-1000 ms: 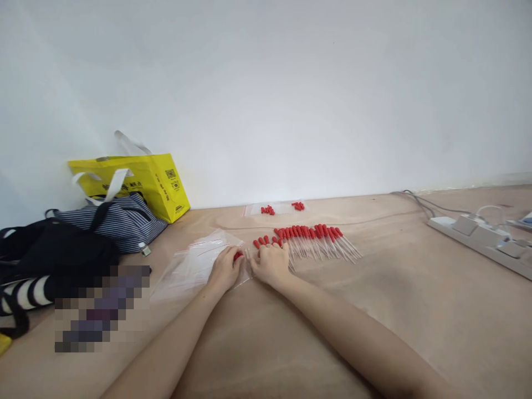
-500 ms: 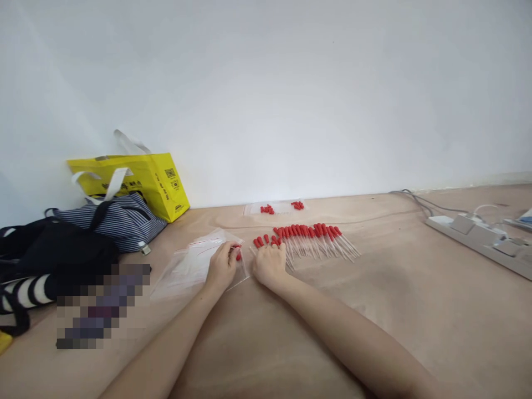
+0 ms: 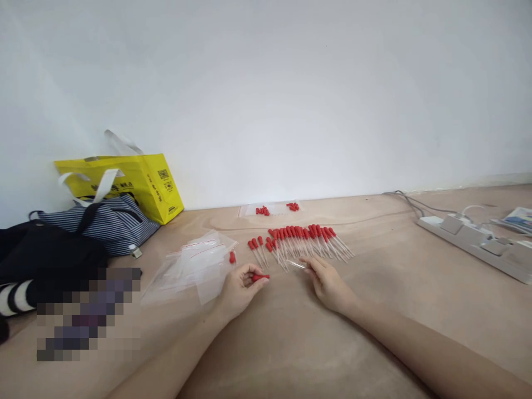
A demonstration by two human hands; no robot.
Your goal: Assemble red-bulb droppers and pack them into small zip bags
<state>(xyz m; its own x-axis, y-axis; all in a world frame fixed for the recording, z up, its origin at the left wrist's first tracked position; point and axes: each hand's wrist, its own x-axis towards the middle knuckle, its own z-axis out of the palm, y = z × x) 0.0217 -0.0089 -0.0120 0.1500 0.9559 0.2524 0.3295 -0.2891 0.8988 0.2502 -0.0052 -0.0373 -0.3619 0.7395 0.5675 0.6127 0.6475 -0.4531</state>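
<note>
My left hand (image 3: pixel 241 288) is closed around a red rubber dropper bulb (image 3: pixel 261 277), its narrow end pointing right. Between the fingertips of my right hand (image 3: pixel 328 281) is a clear thin dropper tube (image 3: pixel 296 265), angled toward the left. The bulb and the tube are apart. Just beyond both hands lies a row of droppers (image 3: pixel 307 235) with red bulbs and clear stems, side by side on the wooden table (image 3: pixel 266 343). A loose red bulb (image 3: pixel 232 257) rests at the edge of the clear zip bags (image 3: pixel 193 257), left of the row.
Against the wall, another clear bag (image 3: pixel 276 209) bears red bulbs in two clusters. A yellow bag (image 3: pixel 166 194), a striped pouch (image 3: pixel 112 221) and a black bag (image 3: pixel 54 244) stand at the left. On the right are a white power strip (image 3: pixel 474 244) and its grey cable (image 3: pixel 409 202).
My left hand has left the zip bags and come nearer with a red bulb. My right hand has drawn back rightward from the dropper row, holding a clear tube.
</note>
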